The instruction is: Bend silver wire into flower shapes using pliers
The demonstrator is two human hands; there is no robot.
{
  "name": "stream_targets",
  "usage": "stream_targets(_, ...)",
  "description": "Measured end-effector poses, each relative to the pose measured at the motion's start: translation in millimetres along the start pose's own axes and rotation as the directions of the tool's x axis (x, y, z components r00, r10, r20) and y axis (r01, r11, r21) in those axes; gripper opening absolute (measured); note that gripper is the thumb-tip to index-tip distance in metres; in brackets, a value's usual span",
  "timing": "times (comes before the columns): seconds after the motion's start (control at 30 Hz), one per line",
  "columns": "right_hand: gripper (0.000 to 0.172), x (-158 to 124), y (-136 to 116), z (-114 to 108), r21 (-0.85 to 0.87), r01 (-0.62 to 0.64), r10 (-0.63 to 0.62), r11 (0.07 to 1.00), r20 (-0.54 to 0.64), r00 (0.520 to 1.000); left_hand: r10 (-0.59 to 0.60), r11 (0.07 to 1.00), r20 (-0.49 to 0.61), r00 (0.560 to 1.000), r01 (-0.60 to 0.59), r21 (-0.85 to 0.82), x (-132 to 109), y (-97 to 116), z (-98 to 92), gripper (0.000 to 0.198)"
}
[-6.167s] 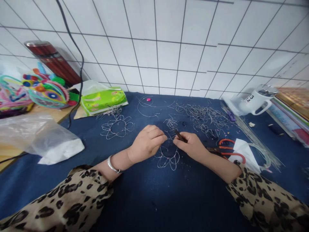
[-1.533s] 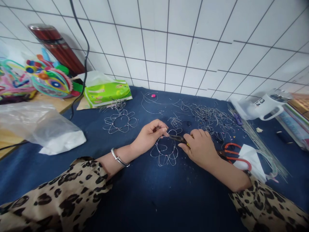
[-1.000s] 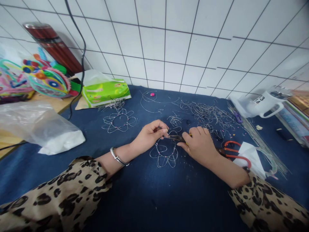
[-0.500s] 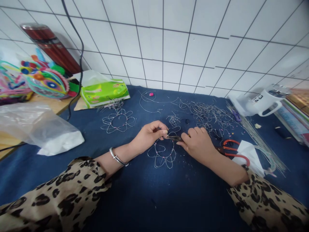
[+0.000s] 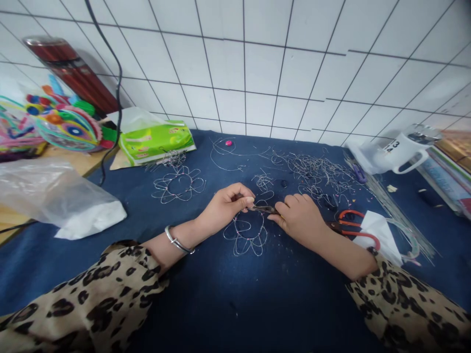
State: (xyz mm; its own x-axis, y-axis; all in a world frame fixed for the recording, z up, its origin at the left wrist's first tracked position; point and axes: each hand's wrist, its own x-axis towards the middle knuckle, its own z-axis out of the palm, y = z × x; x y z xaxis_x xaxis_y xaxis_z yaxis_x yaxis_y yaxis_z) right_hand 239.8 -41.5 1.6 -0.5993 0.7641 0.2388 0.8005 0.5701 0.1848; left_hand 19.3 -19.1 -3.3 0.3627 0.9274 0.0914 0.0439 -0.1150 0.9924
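The left hand (image 5: 226, 208) lies on the desk (image 5: 235, 299) with thumb and fingertips pinched together on the top edge of the wire flower (image 5: 246, 234). The right hand (image 5: 301, 218) is closed around small pliers (image 5: 263, 209), whose tip points left and meets the wire right at the left fingertips. The flower lies flat on the blue cloth, just in front of and between the two hands. Both arms wear leopard-print sleeves, and a silver bangle (image 5: 177, 240) sits on the left wrist.

A second wire flower (image 5: 178, 184) lies apart to the left, near a green tissue pack (image 5: 156, 142). Behind the hands is a heap of loose wire (image 5: 316, 174), with a pink bead (image 5: 228, 143) close to the wall. Red-handled scissors (image 5: 355, 228) lie just right of the right hand, partly under a white paper scrap. A white mug (image 5: 403, 152) stands at the far right and a plastic bag (image 5: 55, 196) at the left edge.
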Motion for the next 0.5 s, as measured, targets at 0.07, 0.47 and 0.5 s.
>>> stream_targets(0.07,0.038,0.2,-0.6,0.1,0.019,-0.007,0.007,1.000,0.007,1.000,0.006,1.000,-0.013,1.000,-0.006,0.016,-0.6,0.7,0.1,0.009)
stream_targets(0.47,0.038,2.3,2.0,-2.0,0.100,-0.031,0.026,0.994,0.052,0.998,-0.019,0.994,-0.073,0.997,0.026,0.104,-2.5,-1.5,3.7,0.014)
stream_targets(0.5,0.039,2.5,2.9,-1.7,0.111,-0.032,0.026,0.993,0.056,0.998,-0.022,0.995,-0.067,0.997,0.029,0.100,-2.3,-1.7,3.5,0.014)
